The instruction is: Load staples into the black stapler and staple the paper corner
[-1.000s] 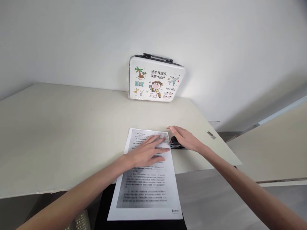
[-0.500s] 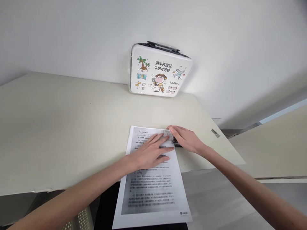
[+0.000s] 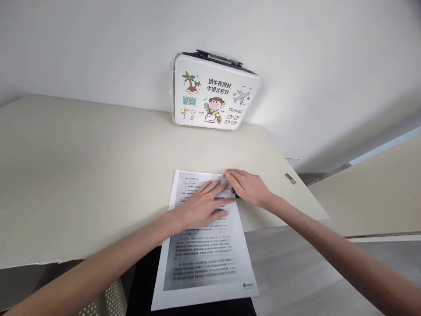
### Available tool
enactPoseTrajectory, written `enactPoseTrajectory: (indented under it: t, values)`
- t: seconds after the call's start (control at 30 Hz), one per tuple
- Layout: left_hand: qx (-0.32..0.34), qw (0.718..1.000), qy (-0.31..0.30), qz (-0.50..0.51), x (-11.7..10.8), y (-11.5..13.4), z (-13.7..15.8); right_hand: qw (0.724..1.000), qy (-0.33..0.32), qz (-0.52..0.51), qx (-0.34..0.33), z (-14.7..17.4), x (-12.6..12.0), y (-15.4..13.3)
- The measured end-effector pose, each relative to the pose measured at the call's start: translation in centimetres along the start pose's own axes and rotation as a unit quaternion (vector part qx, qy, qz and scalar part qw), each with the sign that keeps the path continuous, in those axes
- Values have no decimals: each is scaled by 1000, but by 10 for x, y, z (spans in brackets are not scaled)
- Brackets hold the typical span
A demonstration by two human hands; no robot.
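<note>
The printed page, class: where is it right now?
In the head view, the printed page lies just below centre under the left hand, its near end jutting past the white table; the right hand is at its far right corner.

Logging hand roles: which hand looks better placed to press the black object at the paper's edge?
Probably the right hand: it partly covers the black object. The left hand lies spread on the paper, better placed to steady it.
</note>
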State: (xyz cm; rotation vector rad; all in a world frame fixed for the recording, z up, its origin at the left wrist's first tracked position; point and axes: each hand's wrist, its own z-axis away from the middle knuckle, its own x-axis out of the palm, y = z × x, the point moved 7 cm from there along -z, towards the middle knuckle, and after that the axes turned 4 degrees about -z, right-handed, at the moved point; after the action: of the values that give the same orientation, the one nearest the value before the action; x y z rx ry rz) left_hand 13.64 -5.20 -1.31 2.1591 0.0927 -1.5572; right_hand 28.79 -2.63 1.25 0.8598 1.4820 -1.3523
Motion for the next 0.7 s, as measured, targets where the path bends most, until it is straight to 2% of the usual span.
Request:
enactPoseTrajectory:
  t: [0.2,0.5,0.6,0.7]
  values:
    - [1,1000,14,17,2,-4,0,998,16,58,-19,-2,2,-6]
    - [6,1000,8,1,2,-5,2,985,34,166,-24,-10,22,-18]
    - [7,1000,8,2,-1,-5,2,991,41,128,-17,-11,16,-16]
    - [-2,1000,-10,2,-3,-7,4,998,60,28,-11,-2,0,-6]
